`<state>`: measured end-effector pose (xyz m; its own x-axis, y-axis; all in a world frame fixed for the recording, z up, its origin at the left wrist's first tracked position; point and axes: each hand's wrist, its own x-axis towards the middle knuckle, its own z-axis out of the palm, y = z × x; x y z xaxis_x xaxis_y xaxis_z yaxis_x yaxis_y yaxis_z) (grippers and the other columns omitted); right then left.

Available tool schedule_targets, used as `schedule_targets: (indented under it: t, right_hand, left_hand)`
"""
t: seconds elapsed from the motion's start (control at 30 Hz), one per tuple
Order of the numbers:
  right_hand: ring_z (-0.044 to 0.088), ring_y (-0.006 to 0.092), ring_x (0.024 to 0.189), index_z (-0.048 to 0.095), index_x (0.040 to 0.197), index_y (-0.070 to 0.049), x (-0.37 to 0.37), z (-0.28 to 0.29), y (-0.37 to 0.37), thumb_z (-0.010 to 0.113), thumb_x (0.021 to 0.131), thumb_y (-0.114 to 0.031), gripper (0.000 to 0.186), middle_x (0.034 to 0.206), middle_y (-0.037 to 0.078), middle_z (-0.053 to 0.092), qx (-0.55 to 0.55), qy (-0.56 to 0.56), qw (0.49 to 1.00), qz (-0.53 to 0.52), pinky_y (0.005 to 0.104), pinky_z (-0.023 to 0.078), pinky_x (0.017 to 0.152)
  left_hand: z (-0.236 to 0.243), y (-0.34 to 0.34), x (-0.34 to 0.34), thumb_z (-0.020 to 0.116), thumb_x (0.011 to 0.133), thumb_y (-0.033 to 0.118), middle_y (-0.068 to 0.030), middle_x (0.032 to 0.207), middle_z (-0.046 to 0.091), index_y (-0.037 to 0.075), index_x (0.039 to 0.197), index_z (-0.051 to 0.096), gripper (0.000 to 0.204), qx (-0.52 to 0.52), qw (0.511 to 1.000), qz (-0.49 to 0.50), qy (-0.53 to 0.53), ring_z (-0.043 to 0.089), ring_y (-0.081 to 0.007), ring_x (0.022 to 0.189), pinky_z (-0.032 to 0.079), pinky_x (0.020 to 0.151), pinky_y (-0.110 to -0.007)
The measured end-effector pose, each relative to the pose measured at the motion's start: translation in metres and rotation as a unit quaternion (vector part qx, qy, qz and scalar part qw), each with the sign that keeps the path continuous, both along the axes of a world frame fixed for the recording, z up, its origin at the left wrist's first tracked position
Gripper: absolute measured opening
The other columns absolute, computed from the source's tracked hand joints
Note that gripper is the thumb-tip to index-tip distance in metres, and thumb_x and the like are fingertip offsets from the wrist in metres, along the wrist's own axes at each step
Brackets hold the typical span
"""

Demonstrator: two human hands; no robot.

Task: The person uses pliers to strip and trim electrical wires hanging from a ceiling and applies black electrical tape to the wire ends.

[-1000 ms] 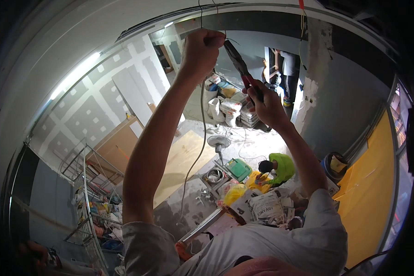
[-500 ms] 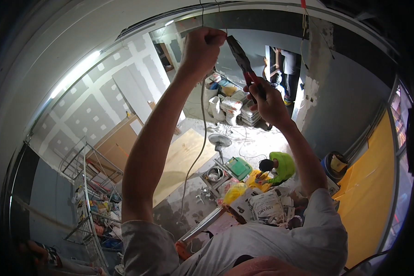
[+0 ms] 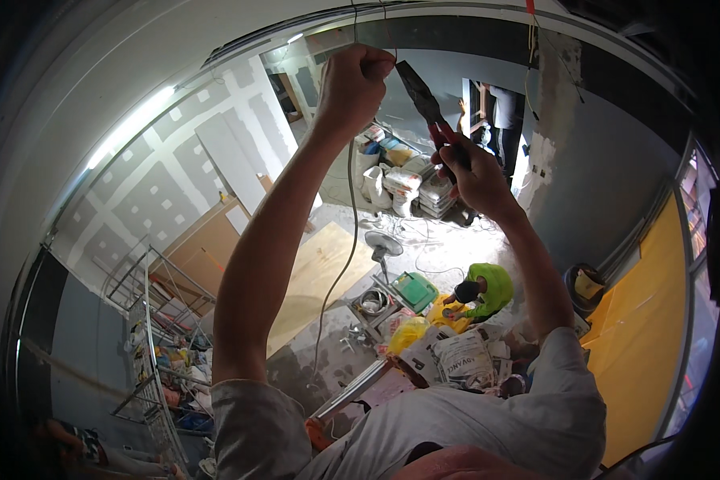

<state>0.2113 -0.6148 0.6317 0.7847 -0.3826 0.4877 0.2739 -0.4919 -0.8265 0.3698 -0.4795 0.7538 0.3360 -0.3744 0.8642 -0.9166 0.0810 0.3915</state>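
Head view: The left hand is raised, its fingers clamped on a thin wire hanging from above. The fingers of the right hand are clamped around the handles of the pliers, whose tip lies just right of the wire's held end. A cable hangs below the left hand. To the right, a person in a green top leans over yellow plastic.

Grey fan near plywood sheet on floor. Green container beside bent-over person in bright green top (second person farther back). White sacks piled beyond fan. Metal frame at left, yellow sheet at right, tube light glowing.
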Motion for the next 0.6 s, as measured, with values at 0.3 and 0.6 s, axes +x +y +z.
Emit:
schedule_targets:
  t: [0.3, 0.6]
  right_hand:
    - [0.058, 0.0076, 0.070, 0.056, 0.133, -0.004, 0.008, -0.001, -0.015, 0.051, 0.106, -0.024, 0.034, 0.087, 0.002, 0.065, -0.014, 0.018, 0.999, 0.046, 0.0250, 0.048, 0.057]
    - [0.059, 0.0096, 0.066, 0.062, 0.119, -0.003, -0.033, 0.055, -0.003, 0.047, 0.107, -0.036, 0.039, 0.084, 0.003, 0.062, 0.153, 0.163, 0.960, 0.166, 0.0239, 0.045, 0.055]
  left_hand:
    - [-0.003, 0.002, 0.003, 0.066, 0.092, 0.006, -0.0105, 0.095, 0.076, 0.001, 0.103, 0.072, 0.014, 0.036, 0.998, 0.039, -0.015, 0.071, -0.0143, 0.086, 0.054, 0.082, -0.029]
    - [-0.003, 0.006, 0.012, 0.066, 0.092, 0.007, -0.0111, 0.093, 0.076, 0.001, 0.102, 0.072, 0.013, 0.015, 0.998, 0.030, -0.055, 0.073, -0.0168, 0.085, 0.055, 0.080, -0.031]
